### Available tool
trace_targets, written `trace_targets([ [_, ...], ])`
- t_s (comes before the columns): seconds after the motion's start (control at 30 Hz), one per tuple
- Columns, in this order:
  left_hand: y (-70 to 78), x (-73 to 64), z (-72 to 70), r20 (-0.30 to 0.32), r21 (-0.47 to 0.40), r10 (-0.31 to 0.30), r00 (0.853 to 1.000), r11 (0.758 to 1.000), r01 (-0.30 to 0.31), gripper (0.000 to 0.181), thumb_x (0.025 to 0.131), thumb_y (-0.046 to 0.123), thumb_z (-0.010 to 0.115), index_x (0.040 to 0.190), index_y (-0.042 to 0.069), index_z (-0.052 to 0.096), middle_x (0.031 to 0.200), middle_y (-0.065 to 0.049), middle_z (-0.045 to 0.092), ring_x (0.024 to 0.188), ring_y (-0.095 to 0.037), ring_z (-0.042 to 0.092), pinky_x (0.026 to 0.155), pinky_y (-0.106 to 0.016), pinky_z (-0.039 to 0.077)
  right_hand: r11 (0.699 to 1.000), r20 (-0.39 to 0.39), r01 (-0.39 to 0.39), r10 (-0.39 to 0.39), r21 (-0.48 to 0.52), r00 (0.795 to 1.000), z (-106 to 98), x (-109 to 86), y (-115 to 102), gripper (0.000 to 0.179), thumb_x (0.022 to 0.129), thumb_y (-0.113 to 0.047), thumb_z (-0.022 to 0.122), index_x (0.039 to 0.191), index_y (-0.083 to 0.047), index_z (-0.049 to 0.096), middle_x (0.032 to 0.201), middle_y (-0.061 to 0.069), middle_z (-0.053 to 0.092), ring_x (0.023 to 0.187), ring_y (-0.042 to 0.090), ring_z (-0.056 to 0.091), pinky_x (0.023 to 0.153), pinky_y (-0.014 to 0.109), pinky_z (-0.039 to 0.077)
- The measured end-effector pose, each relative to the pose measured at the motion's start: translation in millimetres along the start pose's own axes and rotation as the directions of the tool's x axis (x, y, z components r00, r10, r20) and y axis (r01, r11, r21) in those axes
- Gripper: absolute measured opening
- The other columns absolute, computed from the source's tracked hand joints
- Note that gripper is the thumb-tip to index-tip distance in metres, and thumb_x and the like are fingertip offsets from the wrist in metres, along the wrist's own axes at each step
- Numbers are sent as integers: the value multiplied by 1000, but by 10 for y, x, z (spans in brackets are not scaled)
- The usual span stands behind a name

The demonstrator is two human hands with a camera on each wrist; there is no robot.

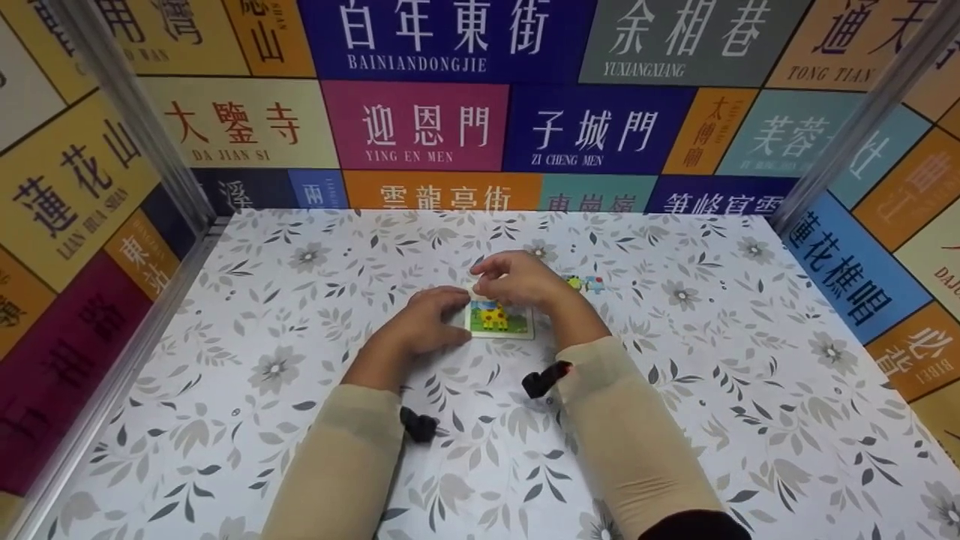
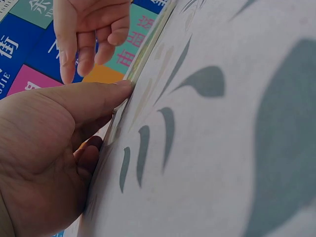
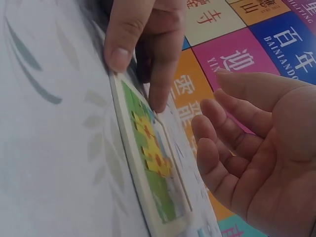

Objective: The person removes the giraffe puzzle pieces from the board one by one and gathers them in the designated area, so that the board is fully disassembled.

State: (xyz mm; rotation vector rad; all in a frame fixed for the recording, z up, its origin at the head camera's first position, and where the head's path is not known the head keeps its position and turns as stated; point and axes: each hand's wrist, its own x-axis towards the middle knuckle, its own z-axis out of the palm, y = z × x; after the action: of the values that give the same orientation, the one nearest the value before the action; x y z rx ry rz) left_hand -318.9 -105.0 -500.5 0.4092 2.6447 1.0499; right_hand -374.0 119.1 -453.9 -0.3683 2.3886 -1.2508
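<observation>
A small flat jigsaw board (image 3: pixel 134 153) with a pale rim lies on the table, showing a yellow giraffe picture (image 1: pixel 495 318) on green. My left hand (image 1: pixel 427 322) grips the board by its left side, thumb at the near corner and a finger at the far edge in the right wrist view. Over the board's far part hovers my right hand (image 1: pixel 517 281), its fingers loosely bent with nothing between them. In the right wrist view the right palm (image 3: pixel 281 163) is bare and apart from the board. The board's far right corner is hidden by the right hand in the head view.
Small colourful puzzle pieces (image 1: pixel 594 283) lie on the table just right of the right wrist. A white tablecloth (image 1: pixel 285 442) with grey leaves and flowers covers the table. Panels with coloured lettering (image 1: pixel 420 124) rise at the back and both sides.
</observation>
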Motion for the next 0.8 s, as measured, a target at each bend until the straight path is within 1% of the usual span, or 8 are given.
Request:
trace_targets([
  [0.1, -6, -2, 4, 4, 14, 13, 1000, 1000, -13, 70, 94, 31, 80, 158, 20, 54, 170, 3, 45, 165, -28, 27, 137, -49, 21, 1000, -2, -11, 11, -2, 1000, 33, 22, 52, 40, 97, -23, 78, 136, -15, 73, 109, 3, 72, 90, 20, 67, 79, 32, 58],
  [0.2, -8, -7, 0, 5, 24, 22, 1000, 999, -22, 70, 94, 31, 79, 159, 19, 54, 170, 3, 45, 165, -28, 27, 137, -49, 21, 999, -6, -28, 28, -28, 1000, 54, 38, 121, 39, 96, -24, 80, 134, -18, 74, 111, 3, 72, 95, 20, 67, 81, 29, 58],
  [0.3, -3, -9, -4, 6, 23, 26, 1000, 999, -26, 70, 94, 30, 79, 158, 19, 54, 170, 2, 45, 165, -28, 28, 137, -49, 21, 998, 6, -24, 24, -65, 1000, 78, 62, 180, 37, 94, -23, 81, 131, -19, 75, 118, 4, 73, 102, 20, 68, 89, 33, 59],
  [0.37, 0, -8, -5, 8, 22, 28, 1000, 999, -28, 70, 94, 30, 79, 158, 18, 54, 170, 1, 45, 165, -29, 28, 137, -50, 21, 995, 23, -3, 6, -96, 1000, 97, 81, 210, 37, 94, -21, 82, 130, -18, 75, 123, 6, 74, 110, 22, 68, 96, 37, 59],
  [0.47, 3, -4, -4, 11, 22, 23, 1000, 999, -24, 69, 95, 30, 79, 158, 19, 55, 170, 2, 45, 165, -28, 28, 137, -50, 21, 991, 44, 7, -1, -135, 999, 118, 104, 237, 38, 91, -16, 83, 129, -17, 76, 129, 6, 74, 120, 24, 68, 106, 41, 57],
  [0.53, 1, 1, -1, 9, 21, 16, 1000, 1000, -16, 69, 95, 30, 79, 158, 20, 55, 170, 3, 44, 165, -28, 27, 137, -50, 21, 988, 54, 5, 3, -157, 999, 124, 112, 244, 40, 90, -13, 84, 129, -18, 76, 131, 5, 74, 124, 25, 67, 111, 44, 56],
  [0.67, 5, 6, 3, 5, 11, -15, 1000, 1000, 15, 69, 94, 30, 80, 158, 24, 55, 170, 6, 44, 166, -27, 26, 137, -50, 21, 977, 74, 24, -9, -211, 997, 130, 119, 240, 42, 89, -10, 83, 130, -19, 76, 131, 4, 75, 125, 25, 67, 113, 45, 54],
  [0.8, 13, 3, 3, 5, -5, -38, 999, 999, 38, 68, 94, 29, 81, 157, 28, 56, 170, 8, 43, 166, -26, 24, 137, -51, 20, 972, 75, 25, -8, -235, 997, 142, 121, 229, 42, 88, -8, 83, 128, -19, 77, 129, 2, 76, 122, 24, 67, 112, 45, 54],
])
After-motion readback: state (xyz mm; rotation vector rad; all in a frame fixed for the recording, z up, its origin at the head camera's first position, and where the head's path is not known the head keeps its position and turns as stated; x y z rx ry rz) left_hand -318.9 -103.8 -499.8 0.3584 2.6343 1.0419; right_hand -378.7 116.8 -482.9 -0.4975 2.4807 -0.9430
